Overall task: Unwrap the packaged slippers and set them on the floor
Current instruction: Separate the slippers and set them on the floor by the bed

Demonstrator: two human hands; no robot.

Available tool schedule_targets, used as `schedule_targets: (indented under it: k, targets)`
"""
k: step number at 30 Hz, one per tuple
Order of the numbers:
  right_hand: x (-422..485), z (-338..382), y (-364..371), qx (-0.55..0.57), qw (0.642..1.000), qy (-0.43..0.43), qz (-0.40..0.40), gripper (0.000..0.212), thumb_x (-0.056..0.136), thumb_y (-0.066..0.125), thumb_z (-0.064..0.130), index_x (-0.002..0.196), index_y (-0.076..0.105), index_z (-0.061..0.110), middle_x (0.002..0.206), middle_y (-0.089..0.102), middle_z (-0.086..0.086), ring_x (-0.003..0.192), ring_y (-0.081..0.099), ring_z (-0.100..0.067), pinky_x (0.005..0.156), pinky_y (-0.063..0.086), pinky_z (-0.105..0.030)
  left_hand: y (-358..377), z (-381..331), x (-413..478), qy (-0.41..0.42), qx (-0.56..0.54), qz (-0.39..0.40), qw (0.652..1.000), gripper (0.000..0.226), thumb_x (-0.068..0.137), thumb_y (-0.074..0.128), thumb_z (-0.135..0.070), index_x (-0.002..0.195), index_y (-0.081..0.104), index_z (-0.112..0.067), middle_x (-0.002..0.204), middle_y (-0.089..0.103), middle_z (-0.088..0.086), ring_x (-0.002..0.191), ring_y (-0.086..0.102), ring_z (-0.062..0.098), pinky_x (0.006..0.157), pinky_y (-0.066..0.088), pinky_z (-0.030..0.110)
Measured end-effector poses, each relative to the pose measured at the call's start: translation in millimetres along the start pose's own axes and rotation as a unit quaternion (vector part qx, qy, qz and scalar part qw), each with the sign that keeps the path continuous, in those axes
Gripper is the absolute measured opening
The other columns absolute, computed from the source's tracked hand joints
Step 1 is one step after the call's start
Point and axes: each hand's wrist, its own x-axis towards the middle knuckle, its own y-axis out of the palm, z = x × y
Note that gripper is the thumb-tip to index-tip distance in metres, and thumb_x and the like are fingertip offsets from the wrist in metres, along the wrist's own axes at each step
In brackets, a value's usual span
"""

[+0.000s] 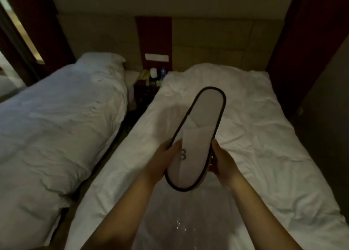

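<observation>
Wrapper (181, 221): clear plastic, lying on the bed (264, 136) below the hands.
Left hand (160, 161): grip closed on the slippers' left edge.
Slippers (196, 136): white, dark-trimmed, stacked flat, held above the bed.
Right hand (224, 161): grip closed on their right edge.

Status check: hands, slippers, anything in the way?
Left hand and right hand both gripping slippers, held above the bed. Clear wrapper hanging beneath. Not on floor yet.

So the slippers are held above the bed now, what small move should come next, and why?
Probably pull the two apart: the white slippers with dark trim appear stacked flat as one, gripped at the toe end by the left hand and right hand, over the clear plastic wrapper on the white bed. Neither is on the floor yet.
</observation>
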Motion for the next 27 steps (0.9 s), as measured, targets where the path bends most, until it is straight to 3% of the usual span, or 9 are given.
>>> schedule_targets:
  k: [4,8,11,14,16,19,23,25,27]
  targets:
    - [-11,47,6,-0.01,0.991,-0.132,-0.021,0.028,0.093,0.052,0.041,0.103,0.068,0.021,0.094,0.077,0.001,0.091,0.072,-0.017,0.075,0.059,-0.033,0,-34,-11,0.048,-0.022,-0.033,0.998,0.017,0.09,0.054,-0.041,0.101,0.066,-0.034,0.096,0.073,-0.006,0.091,0.069,0.013,0.073,0.053,0.025]
    - [-21,72,6,0.01,0.979,-0.187,-0.076,0.036,0.091,0.058,0.038,0.119,0.064,0.016,0.11,0.072,-0.003,0.101,0.069,-0.018,0.087,0.056,-0.038,-6,-55,-19,0.11,-0.071,-0.066,0.989,0.016,0.091,0.057,-0.03,0.087,0.073,-0.029,0.086,0.077,-0.004,0.084,0.072,0.015,0.073,0.054,0.029]
    - [-26,88,-9,-0.021,0.965,-0.235,-0.111,0.035,0.094,0.054,0.034,0.12,0.062,0.012,0.108,0.07,-0.001,0.092,0.068,-0.01,0.071,0.056,-0.02,-25,-73,-22,0.144,-0.102,-0.112,0.978,0.016,0.094,0.053,-0.022,0.094,0.069,-0.024,0.089,0.075,0.002,0.074,0.072,0.011,0.063,0.056,0.025]
    - [-31,102,-19,-0.039,0.953,-0.271,-0.131,0.033,0.095,0.054,0.031,0.123,0.058,0.014,0.105,0.068,0.001,0.092,0.065,-0.012,0.058,0.051,-0.013,-47,-82,-24,0.187,-0.075,-0.147,0.968,0.014,0.094,0.054,-0.025,0.097,0.067,-0.025,0.097,0.073,0.002,0.086,0.071,0.013,0.074,0.056,0.03]
    - [-32,104,-11,-0.072,0.946,-0.284,-0.141,0.034,0.095,0.054,0.028,0.127,0.054,0.016,0.108,0.066,0.001,0.092,0.064,-0.011,0.062,0.052,-0.015,-48,-81,-26,0.209,-0.055,-0.157,0.964,0.013,0.093,0.055,-0.026,0.096,0.068,-0.027,0.096,0.075,-0.003,0.092,0.071,0.015,0.077,0.056,0.031]
    - [-32,97,22,-0.127,0.939,-0.276,-0.162,0.036,0.095,0.054,0.031,0.129,0.053,0.02,0.12,0.065,-0.005,0.105,0.062,-0.021,0.087,0.053,-0.037,-35,-74,-29,0.209,-0.036,-0.161,0.964,0.014,0.093,0.055,-0.024,0.096,0.069,-0.025,0.089,0.074,-0.002,0.088,0.07,0.019,0.069,0.056,0.028]
    - [-49,95,71,-0.106,0.96,-0.257,-0.042,0.017,0.101,0.04,0.031,0.108,0.055,0.036,0.102,0.061,0.014,0.096,0.06,0.001,0.09,0.048,-0.022,-33,-66,-39,0.214,-0.052,-0.129,0.967,0.025,0.094,0.055,-0.027,0.111,0.068,-0.015,0.102,0.074,0.007,0.095,0.07,0.022,0.079,0.057,0.035]
    - [-54,94,87,-0.079,0.969,-0.234,0.031,0.036,0.103,0.023,0.034,0.12,0.056,0.031,0.112,0.06,0.011,0.108,0.055,-0.002,0.103,0.038,-0.028,-49,-65,-46,0.216,-0.059,-0.144,0.964,0.023,0.093,0.056,-0.028,0.109,0.069,-0.017,0.1,0.075,0.005,0.096,0.07,0.021,0.081,0.057,0.035]
    - [-54,90,100,-0.092,0.963,-0.249,0.047,0.035,0.102,0.032,0.033,0.127,0.057,0.026,0.124,0.059,0.004,0.12,0.054,-0.014,0.106,0.041,-0.033,-69,-67,-54,0.217,-0.055,-0.156,0.962,0.023,0.092,0.056,-0.029,0.106,0.07,-0.017,0.098,0.075,0.005,0.095,0.07,0.022,0.082,0.057,0.037]
